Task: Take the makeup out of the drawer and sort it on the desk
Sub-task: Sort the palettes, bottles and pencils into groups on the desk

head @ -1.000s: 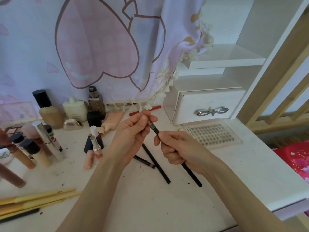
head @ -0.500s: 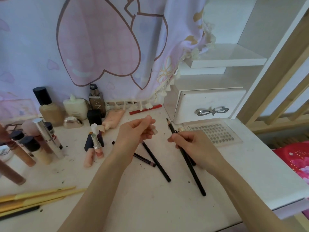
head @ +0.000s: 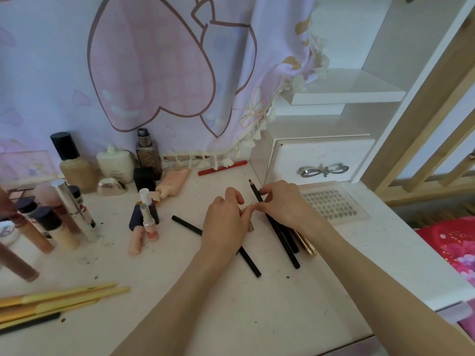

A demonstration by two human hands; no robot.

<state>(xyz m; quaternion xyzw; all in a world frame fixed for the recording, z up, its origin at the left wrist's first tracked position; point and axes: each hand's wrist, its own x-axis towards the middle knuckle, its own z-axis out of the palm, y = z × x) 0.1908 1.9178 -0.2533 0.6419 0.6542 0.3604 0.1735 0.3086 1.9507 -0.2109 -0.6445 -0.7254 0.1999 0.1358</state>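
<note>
Both hands are low over the middle of the white desk [head: 231, 317], close together, fingertips almost touching. The right hand [head: 285, 204] pinches a black pencil [head: 279, 232] near its sharpened tip, the point angled up toward the small white drawer unit [head: 321, 160]; the pencil's far end rests on the desk toward the person. Beside it lie more dark pencils and a gold tube [head: 305, 244], half hidden under the right wrist. The left hand [head: 226, 219] is curled, knuckles up, and something small and pale shows at its fingertips; I cannot tell whether it grips it. Another black pencil [head: 246, 258] runs diagonally under the left wrist, both ends sticking out.

Left side is crowded: foundation bottles [head: 74, 165] along the back by the curtain [head: 154, 73], upright tubes [head: 74, 209] near the left edge, a lipstick [head: 147, 217] standing among pink tubes, yellow brush handles [head: 64, 296] lying near the front left corner. A red pencil [head: 222, 167] lies at the curtain's hem against the back. A clear lash tray [head: 331, 201] sits just right of the right hand, in front of the drawer unit.

Bare desk runs along the front edge and to the right, toward the corner.
</note>
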